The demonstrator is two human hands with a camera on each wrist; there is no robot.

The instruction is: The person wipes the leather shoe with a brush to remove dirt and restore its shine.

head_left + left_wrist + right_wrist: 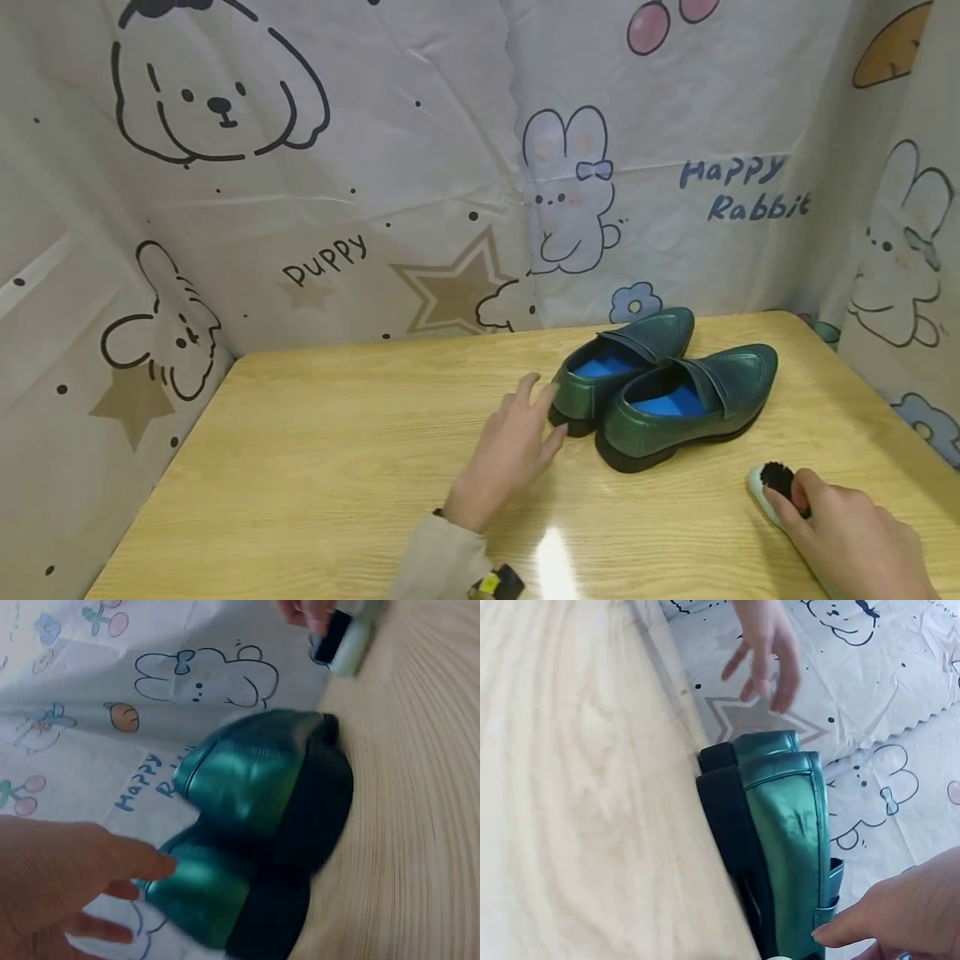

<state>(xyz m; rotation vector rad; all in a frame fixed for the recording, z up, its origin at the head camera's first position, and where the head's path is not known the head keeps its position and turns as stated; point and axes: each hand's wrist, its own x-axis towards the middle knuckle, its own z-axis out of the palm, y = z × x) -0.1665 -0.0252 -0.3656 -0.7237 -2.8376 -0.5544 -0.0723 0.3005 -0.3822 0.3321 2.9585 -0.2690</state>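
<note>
Two dark green loafers with blue insoles stand side by side on the table, toes pointing away to the right. At the heel of the left loafer (576, 398), my left hand (504, 446) reaches with fingers spread and bent a little, holding nothing. The right loafer (626, 429) sits slightly nearer. In the left wrist view both heels (247, 787) are close beyond my left fingers. To the right of the shoes, my right hand (858, 529) grips a brush (759, 492) with a pale green body and black bristles facing up. My palm hides much of its handle.
The wooden table (315, 467) carries the shoes near its back right corner. A printed cloth (360, 167) hangs behind and along both sides. A small green thing (827, 332) shows past the right back corner. A dark device (508, 582) sits at my left cuff.
</note>
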